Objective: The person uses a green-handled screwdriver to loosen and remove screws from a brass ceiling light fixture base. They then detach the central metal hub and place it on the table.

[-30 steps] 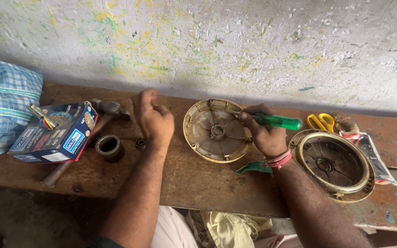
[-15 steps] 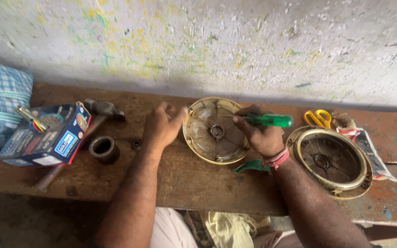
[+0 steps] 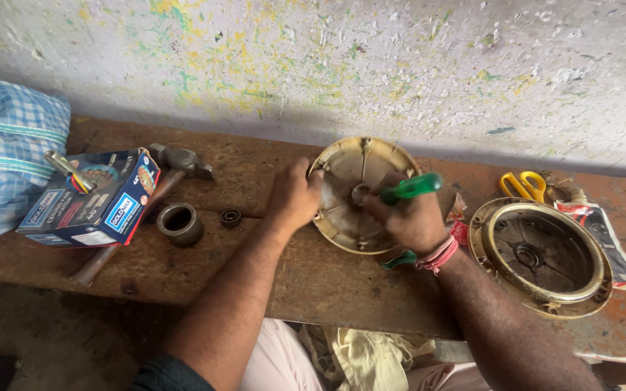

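- Right now the left hand [image 3: 295, 195] is gripping the round cover's [image 3: 349, 217] left rim on the tabletop [image 3: 313, 275].
- Right hand [image 3: 411, 217] is closing on a green screwdriver [image 3: 409, 187], tip hidden, seemingly aimed leftward at the hub.

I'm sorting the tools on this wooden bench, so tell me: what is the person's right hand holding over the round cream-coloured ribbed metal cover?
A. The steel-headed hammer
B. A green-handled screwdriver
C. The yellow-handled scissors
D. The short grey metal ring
B. The right hand grips a green-handled screwdriver over the middle of the round cream-coloured ribbed metal cover, while the yellow-handled scissors, steel-headed hammer and short grey metal ring lie untouched on the bench.
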